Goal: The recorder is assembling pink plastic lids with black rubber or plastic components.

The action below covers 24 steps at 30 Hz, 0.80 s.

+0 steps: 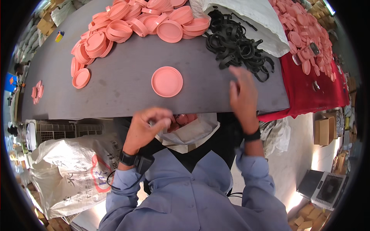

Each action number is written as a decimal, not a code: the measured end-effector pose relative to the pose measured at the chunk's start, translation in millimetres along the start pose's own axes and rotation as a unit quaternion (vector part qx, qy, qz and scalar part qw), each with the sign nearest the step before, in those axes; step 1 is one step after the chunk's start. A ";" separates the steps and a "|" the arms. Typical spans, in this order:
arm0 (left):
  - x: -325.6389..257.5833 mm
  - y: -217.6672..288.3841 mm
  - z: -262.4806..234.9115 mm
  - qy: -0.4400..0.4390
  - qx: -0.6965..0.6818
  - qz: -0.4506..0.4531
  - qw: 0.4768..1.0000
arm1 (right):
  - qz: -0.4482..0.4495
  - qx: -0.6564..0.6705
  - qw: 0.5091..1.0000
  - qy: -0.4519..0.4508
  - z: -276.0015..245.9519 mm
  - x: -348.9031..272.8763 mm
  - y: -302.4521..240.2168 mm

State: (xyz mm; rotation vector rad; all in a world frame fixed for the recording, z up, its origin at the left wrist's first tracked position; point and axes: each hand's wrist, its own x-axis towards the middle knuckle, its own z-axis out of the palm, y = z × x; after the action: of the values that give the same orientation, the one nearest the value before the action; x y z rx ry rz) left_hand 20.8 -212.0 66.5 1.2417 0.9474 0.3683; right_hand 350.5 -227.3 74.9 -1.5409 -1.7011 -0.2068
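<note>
One round pink lid (167, 81) lies flat on the grey table (123, 86), straight in front of me. My left hand (148, 125) is at the table's near edge, below that lid. Its fingers are curled toward the thumb, and whatever they may pinch is too hidden to name. Farther right, my right hand (244, 94) is over the table, thumb and fingers apart, with its fingertips blurred. Those fingertips are close to a heap of black looped straps (235, 42), and I see nothing in that hand.
Many pink lids (117, 29) are heaped at the far side. A white sack (254, 15) lies behind the straps. To the right, a red cloth (312, 88) bears more pink parts. Below the edge hangs an open white bag (192, 133) with pink pieces. A large woven sack (73, 173) stands left.
</note>
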 end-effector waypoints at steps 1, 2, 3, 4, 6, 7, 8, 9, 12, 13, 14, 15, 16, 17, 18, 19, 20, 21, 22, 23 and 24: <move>13.0 13.0 2.6 0.109 0.176 0.162 0.965 | 0.015 -0.013 1.000 -0.005 4.8 14.5 13.9; 24.3 24.6 3.6 0.215 0.340 0.313 0.860 | 0.027 -0.023 0.999 -0.009 11.2 26.0 25.8; 37.0 31.8 3.0 0.217 0.341 0.318 0.858 | 0.024 -0.024 0.999 -0.004 16.9 33.8 39.6; 51.6 34.8 1.8 0.237 0.440 0.339 0.797 | -0.032 -0.080 0.995 -0.049 23.9 38.4 54.5; 71.7 28.5 -9.4 0.261 0.537 0.350 0.722 | -0.090 -0.127 0.983 -0.092 37.1 40.7 67.9; 80.5 21.0 -16.9 0.253 0.535 0.333 0.734 | -0.109 -0.126 0.982 -0.092 41.0 41.4 70.9; 88.4 14.2 -24.3 0.245 0.532 0.314 0.747 | -0.127 -0.124 0.980 -0.092 45.2 42.7 71.9; 93.3 9.5 -32.2 0.248 0.533 0.313 0.746 | -0.129 -0.121 0.980 -0.091 43.1 45.7 65.5; 97.3 6.6 -42.3 0.244 0.490 0.362 0.755 | -0.173 -0.162 0.967 -0.088 30.7 48.0 53.0; 92.6 5.7 -40.4 0.260 0.346 0.287 0.854 | -0.178 -0.190 0.957 -0.125 28.6 46.3 52.9; 89.4 5.6 -38.3 0.266 0.190 0.201 0.923 | -0.182 -0.217 0.945 -0.163 26.1 44.2 51.5; 91.9 1.2 -37.9 0.281 0.103 0.251 0.921 | -0.182 -0.216 0.945 -0.164 23.5 42.0 48.2; 89.2 0.8 -37.3 0.282 0.102 0.250 0.921 | -0.184 -0.230 0.938 -0.183 20.7 39.6 44.5; 83.4 5.9 -35.8 0.244 -0.040 0.217 0.944 | -0.186 -0.243 0.931 -0.200 19.1 38.1 41.5; 79.1 8.2 -35.0 0.199 -0.181 0.179 0.946 | -0.187 -0.242 0.931 -0.200 19.2 35.3 40.3; 77.4 5.8 -36.4 0.202 -0.181 0.179 0.946 | -0.183 -0.221 0.934 -0.212 19.9 31.8 40.5; 74.2 0.0 -41.5 0.194 -0.230 0.151 0.942 | -0.182 -0.203 0.936 -0.224 22.0 30.9 38.0; 70.8 -4.0 -44.9 0.184 -0.279 0.122 0.935 | -0.187 -0.204 0.935 -0.224 25.0 30.2 37.5; 67.5 -6.7 -46.8 0.186 -0.282 0.125 0.933 | -0.182 -0.223 0.930 -0.227 28.4 29.2 38.1; 65.7 -7.0 -46.3 0.185 -0.306 0.119 0.926 | -0.173 -0.240 0.927 -0.231 30.9 27.8 40.0; 64.2 -7.1 -45.6 0.184 -0.329 0.113 0.919 | -0.175 -0.239 0.927 -0.230 32.5 27.0 39.9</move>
State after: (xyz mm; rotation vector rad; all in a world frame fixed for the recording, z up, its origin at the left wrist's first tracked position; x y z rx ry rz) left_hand 21.4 -140.4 33.1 0.6617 0.8848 1.0427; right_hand 373.6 -177.5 55.7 -1.7066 -2.4381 -0.5068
